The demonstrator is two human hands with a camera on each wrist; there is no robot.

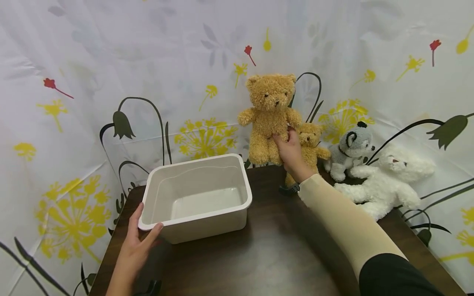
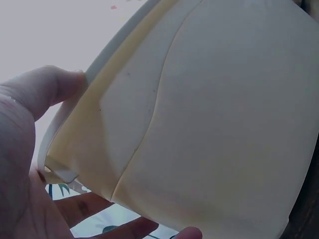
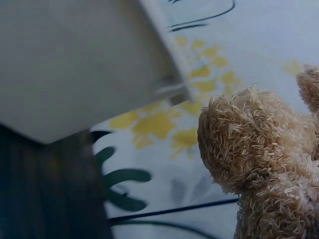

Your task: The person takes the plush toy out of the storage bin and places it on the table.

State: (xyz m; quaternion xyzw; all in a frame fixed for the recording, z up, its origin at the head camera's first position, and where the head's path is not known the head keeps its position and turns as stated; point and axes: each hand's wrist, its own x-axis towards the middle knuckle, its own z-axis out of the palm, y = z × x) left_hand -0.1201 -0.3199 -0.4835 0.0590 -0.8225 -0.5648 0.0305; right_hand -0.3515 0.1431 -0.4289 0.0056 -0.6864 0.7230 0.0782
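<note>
In the head view, my right hand (image 1: 292,154) grips a golden-brown teddy bear (image 1: 269,117) by its lower side. The bear is upright above the back of the table, just right of a beige plastic bin (image 1: 211,226), with no other toy in the bin. At the bin's near left corner, my left hand (image 1: 135,242) holds the rim. The left wrist view shows the thumb (image 2: 52,87) against the rim and fingers spread along the adjoining side. Only the teddy bear's furry limbs (image 3: 249,139) show in the right wrist view; the right hand is outside it.
Behind my right hand sits a smaller golden-brown teddy bear (image 1: 310,137). Farther right are a grey-and-white plush dog (image 1: 349,150) and a white plush toy (image 1: 389,181). The dark wooden table (image 1: 259,263) backs onto a flower-printed curtain (image 1: 166,61).
</note>
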